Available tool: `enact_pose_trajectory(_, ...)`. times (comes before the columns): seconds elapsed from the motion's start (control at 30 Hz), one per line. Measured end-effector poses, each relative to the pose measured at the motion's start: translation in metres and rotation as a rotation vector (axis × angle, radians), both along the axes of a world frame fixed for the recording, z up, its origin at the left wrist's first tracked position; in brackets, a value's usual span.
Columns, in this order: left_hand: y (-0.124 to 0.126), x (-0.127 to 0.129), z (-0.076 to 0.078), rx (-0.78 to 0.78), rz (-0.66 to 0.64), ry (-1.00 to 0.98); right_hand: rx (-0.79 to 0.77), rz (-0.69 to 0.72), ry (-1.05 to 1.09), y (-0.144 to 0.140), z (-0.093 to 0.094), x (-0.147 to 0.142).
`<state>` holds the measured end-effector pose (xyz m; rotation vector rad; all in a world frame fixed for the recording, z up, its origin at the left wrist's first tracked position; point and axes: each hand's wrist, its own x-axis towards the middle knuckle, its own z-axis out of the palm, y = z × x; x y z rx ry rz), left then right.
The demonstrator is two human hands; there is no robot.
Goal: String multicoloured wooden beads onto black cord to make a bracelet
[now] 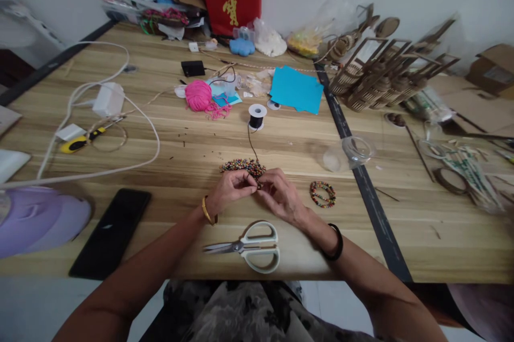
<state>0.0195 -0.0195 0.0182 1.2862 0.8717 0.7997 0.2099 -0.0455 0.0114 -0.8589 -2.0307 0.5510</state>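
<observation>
Both hands meet at the middle of the wooden table, in front of a heap of small multicoloured beads (pixel 236 165). My left hand (pixel 231 189) pinches a black cord (pixel 251 141), which runs back to a white spool of black cord (pixel 257 117). Close against it, my right hand (pixel 279 192) is closed at the fingertips around the same spot; a bead may be between them, too small to make out. To the right lies a finished-looking coil of beaded bracelets (pixel 322 194). Scissors with pale handles (pixel 251 247) lie nearer me, blades pointing left.
A black phone (pixel 110 232) and a lilac cap (pixel 44 219) sit at left, with a white cable (pixel 155 133) looping behind. Farther back are pink yarn (pixel 198 96) and blue sheets (pixel 297 89). Clear plastic containers (pixel 357 150) and wooden baskets (pixel 373 80) stand right.
</observation>
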Motion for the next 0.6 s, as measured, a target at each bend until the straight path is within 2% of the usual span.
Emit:
enact_pose_trajectory(0.27,0.000,-0.003,0.003,-0.033,0.049,-0.023,-0.128,-0.014,-0.017,0.004,-0.008,0.002)
enact_pose_trajectory(0.6,0.001,0.000,0.000,-0.042,0.054,-0.055,-0.363,-0.014,0.193,-0.001,0.004,-0.001)
